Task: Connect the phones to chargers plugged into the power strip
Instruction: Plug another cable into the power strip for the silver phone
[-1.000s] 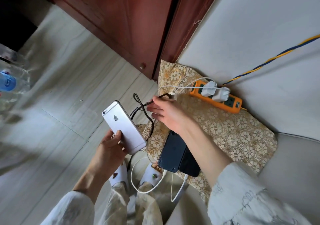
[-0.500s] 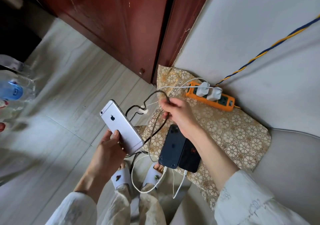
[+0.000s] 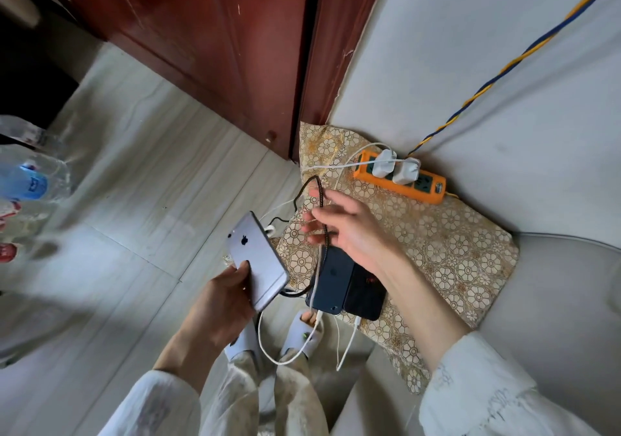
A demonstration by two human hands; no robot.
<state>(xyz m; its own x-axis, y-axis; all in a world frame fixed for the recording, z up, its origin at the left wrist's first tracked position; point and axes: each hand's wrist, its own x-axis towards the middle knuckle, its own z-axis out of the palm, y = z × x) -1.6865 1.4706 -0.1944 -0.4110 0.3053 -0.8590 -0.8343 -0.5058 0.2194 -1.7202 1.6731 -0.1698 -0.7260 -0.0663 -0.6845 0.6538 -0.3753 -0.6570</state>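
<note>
My left hand [image 3: 223,296] holds a silver phone [image 3: 257,260] back side up, off the cushion's left edge. My right hand [image 3: 349,230] hovers over the gold patterned cushion [image 3: 437,240] with a black braided cable [image 3: 321,207] running through its fingers. Two dark phones [image 3: 349,282] lie side by side on the cushion under that wrist, with white cables [image 3: 347,341] at their near ends. An orange power strip [image 3: 401,180] at the cushion's far edge carries two white chargers [image 3: 395,168].
A dark red wooden door [image 3: 208,38] stands beyond the pale floor. A blue and yellow twisted cord [image 3: 510,65] climbs the white wall from the strip. Clear water bottles [image 3: 27,180] sit at the far left. My slippered feet [image 3: 279,334] are below the phones.
My right hand has lifted the black cable off the cushion and drawn it back toward the phones. The silver phone has stayed in my left hand.
</note>
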